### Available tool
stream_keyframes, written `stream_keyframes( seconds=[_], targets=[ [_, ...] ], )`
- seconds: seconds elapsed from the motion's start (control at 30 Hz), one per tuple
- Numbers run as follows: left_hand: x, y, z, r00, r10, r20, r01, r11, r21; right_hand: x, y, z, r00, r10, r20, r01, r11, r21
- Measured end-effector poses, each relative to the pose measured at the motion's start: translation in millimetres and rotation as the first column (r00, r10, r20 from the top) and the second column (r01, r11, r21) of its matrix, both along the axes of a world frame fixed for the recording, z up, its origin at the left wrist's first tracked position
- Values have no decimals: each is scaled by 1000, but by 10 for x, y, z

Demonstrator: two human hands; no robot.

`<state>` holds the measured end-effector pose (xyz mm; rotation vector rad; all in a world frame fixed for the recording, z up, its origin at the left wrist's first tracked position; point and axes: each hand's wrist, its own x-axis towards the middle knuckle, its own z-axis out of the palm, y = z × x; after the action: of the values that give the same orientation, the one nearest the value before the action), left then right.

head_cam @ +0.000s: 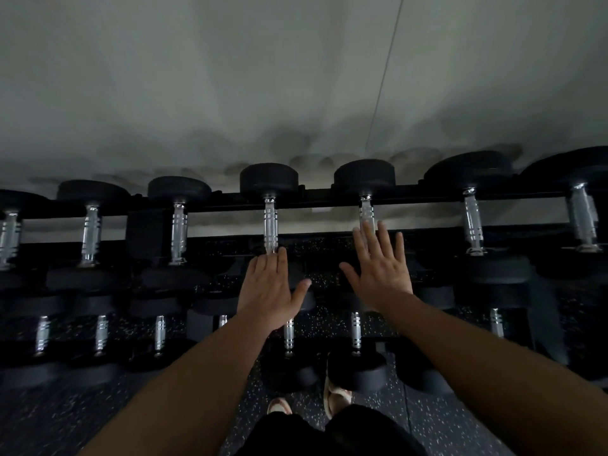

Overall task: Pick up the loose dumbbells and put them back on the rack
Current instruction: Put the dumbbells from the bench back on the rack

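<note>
- Both arms reach forward over a two-tier dumbbell rack (329,196) that stands against a pale wall (230,77).
- The left hand (269,287) is flat and spread, palm down, fingers apart, gripping nothing — its fingertips lie at the near end of the chrome handle of a top-row dumbbell (270,205).
- The right hand (381,264) is likewise splayed wide and empty; its fingertips overlap the lower part of the handle of the neighbouring top-row dumbbell (365,192). Whether either hand actually touches the metal cannot be told.
- The top row holds a line of black-headed dumbbells seated across the rails, handles pointing toward the camera, heads growing larger toward the right.
- The lower row (98,334) carries more dumbbells, also seated, partly hidden under the forearms.
- Below the hands lies black speckled floor (444,432), with two light shoes (335,398) just in front of the rack's base — one ahead of the other.
- The scene is dim, and the dark heads blend into the rack frame.
</note>
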<state>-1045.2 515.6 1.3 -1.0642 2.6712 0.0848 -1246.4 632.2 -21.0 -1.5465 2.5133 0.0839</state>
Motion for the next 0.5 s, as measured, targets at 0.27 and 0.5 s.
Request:
stream_keyframes(
  seconds=[0.27,0.5],
  targets=[
    [139,5,36,994,26,-105,-12,992,129,384,140,154,998,18,-57,-16,999,36],
    [474,136,8,987,-48,-155,68,990,127,644,218,311,997,-5,-79,9,999,53]
  ],
)
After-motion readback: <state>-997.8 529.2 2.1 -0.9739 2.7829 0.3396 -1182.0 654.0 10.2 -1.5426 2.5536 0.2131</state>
